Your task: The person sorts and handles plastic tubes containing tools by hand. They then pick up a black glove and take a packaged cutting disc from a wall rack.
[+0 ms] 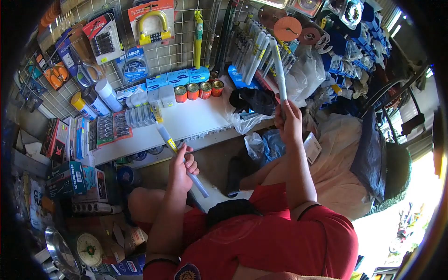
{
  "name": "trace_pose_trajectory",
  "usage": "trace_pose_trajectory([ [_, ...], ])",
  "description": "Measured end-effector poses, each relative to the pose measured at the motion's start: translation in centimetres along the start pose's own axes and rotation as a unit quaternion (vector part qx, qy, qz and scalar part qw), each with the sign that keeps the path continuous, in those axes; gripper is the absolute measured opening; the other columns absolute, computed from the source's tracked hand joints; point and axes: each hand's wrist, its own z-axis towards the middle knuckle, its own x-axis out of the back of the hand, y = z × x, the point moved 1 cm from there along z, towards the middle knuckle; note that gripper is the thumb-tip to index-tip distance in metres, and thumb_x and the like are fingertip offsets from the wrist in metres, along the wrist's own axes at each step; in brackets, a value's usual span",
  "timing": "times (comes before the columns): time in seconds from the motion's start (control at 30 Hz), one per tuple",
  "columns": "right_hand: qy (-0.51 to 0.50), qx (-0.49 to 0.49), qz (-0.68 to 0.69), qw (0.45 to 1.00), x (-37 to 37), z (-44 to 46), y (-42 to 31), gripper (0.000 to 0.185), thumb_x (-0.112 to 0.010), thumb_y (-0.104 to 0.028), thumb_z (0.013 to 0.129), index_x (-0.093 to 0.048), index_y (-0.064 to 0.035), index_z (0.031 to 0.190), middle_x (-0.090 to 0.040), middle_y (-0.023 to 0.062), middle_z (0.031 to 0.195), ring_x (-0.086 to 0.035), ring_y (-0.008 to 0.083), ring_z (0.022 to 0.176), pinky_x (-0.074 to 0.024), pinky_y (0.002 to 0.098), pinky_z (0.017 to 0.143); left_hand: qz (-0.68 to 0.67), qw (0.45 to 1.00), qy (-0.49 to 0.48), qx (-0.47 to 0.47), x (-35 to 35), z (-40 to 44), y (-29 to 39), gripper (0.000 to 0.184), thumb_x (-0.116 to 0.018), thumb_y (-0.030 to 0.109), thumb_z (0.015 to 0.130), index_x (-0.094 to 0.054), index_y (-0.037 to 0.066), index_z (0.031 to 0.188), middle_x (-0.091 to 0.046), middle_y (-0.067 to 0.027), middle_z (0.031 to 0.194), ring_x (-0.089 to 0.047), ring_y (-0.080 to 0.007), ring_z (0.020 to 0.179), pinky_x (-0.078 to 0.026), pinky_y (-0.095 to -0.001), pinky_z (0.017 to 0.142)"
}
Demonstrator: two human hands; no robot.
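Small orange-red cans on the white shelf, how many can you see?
4, in one row on the white shelf: the first can at the left end, the second can and third can mid-row, the fourth can at the right end. More may be hidden behind.

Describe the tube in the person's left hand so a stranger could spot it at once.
Find the long white shelf, then the left hand in front of its near edge. The slim grey tube in that hand slants up over the shelf. A yellow label on its upper part sets it apart from the paler tube in the right hand.
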Motion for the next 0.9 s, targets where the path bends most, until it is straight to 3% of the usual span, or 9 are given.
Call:
trace_pose_trajectory([
  [0.23,-0.011,0.089,-0.024,0.996,0.1,0.2,0.5,0.031,-0.053,-0.024,0.104,-0.059,-0.0045,0.127,-0.05,-0.0012,0.071,-0.039,0.0046,0.051,-0.0282,0.0198,0.043,0.01,1.0,0.002,0.003,0.2,0.3,-0.2,0.027,-0.057,0.042,0.099,-0.055,0.015,0.097,-0.034,0.0068,0.057,-0.031,-0.0059,0.046,-0.028,-0.0246,0.048],
  [0.33,0.035,0.11,-0.059,0.992,-0.1,0.2,0.6,0.031,-0.054,-0.022,0.103,-0.057,-0.0046,0.129,-0.051,-0.0008,0.072,-0.039,0.0042,0.052,-0.028,0.019,0.043,0.017,1.0,0.001,0.005,0.2,0.3,-0.3,0.028,-0.056,0.043,0.1,-0.055,0.016,0.097,-0.034,0.007,0.057,-0.032,-0.0057,0.047,-0.029,-0.0246,0.049],
  [0.43,-0.028,-0.005,0.177,0.984,0.9,0.1,0.5,0.026,-0.054,-0.02,0.102,-0.058,-0.0024,0.121,-0.053,-0.0001,0.077,-0.038,0.0042,0.052,-0.0263,0.02,0.042,0.018,1.0,0.002,0.005,0.1,0.4,-0.2,0.028,-0.056,0.043,0.1,-0.055,0.016,0.097,-0.034,0.0071,0.057,-0.032,-0.0057,0.047,-0.03,-0.0245,0.049],
  [0.53,-0.046,0.038,0.17,0.984,0.7,-0.5,0.4,0.025,-0.054,-0.02,0.102,-0.058,-0.0029,0.12,-0.053,-0.0002,0.077,-0.04,0.0038,0.054,-0.0258,0.0191,0.044,0.02,1.0,0.005,0.008,0.2,0.4,-0.2,0.028,-0.056,0.043,0.1,-0.055,0.016,0.096,-0.034,0.0072,0.057,-0.032,-0.0056,0.047,-0.029,-0.0243,0.049],
  [0.57,0.026,0.072,0.092,0.993,0.0,-0.9,0.1,0.034,-0.054,-0.018,0.102,-0.055,-0.003,0.132,-0.051,-0.0014,0.076,-0.039,0.0035,0.056,-0.027,0.0186,0.045,0.021,1.0,0.006,0.01,0.2,0.5,-0.3,0.028,-0.056,0.043,0.1,-0.055,0.016,0.096,-0.034,0.0072,0.057,-0.032,-0.0056,0.047,-0.029,-0.0243,0.049],
  [0.63,0.051,0.152,-0.03,0.987,0.5,-0.7,0.3,0.04,-0.055,-0.014,0.101,-0.051,-0.0024,0.139,-0.058,0.0037,0.089,-0.048,0.0049,0.068,-0.037,0.0188,0.059,0.017,1.0,0.0,0.015,0.3,0.7,-0.4,0.028,-0.056,0.043,0.1,-0.055,0.016,0.096,-0.034,0.0073,0.057,-0.032,-0.0055,0.046,-0.029,-0.0242,0.049],
  [0.73,0.109,0.259,-0.243,0.928,1.3,-0.1,1.1,0.047,-0.058,-0.008,0.099,-0.048,-0.0037,0.144,-0.063,0.0101,0.107,-0.057,0.0129,0.094,-0.0461,0.0264,0.083,0.019,1.0,-0.007,0.016,0.2,0.7,-0.6,0.028,-0.056,0.043,0.1,-0.055,0.016,0.096,-0.034,0.0073,0.057,-0.032,-0.0055,0.046,-0.029,-0.0243,0.048],
  [0.9,0.124,0.325,-0.425,0.835,0.9,-0.7,0.0,0.051,-0.06,-0.002,0.094,-0.051,-0.0087,0.143,-0.063,0.0161,0.105,-0.061,0.0258,0.094,-0.0482,0.0336,0.084,0.02,1.0,-0.005,0.018,0.0,0.6,-0.6,0.027,-0.056,0.042,0.1,-0.056,0.016,0.095,-0.034,0.0072,0.057,-0.032,-0.0056,0.046,-0.029,-0.0243,0.048],
])
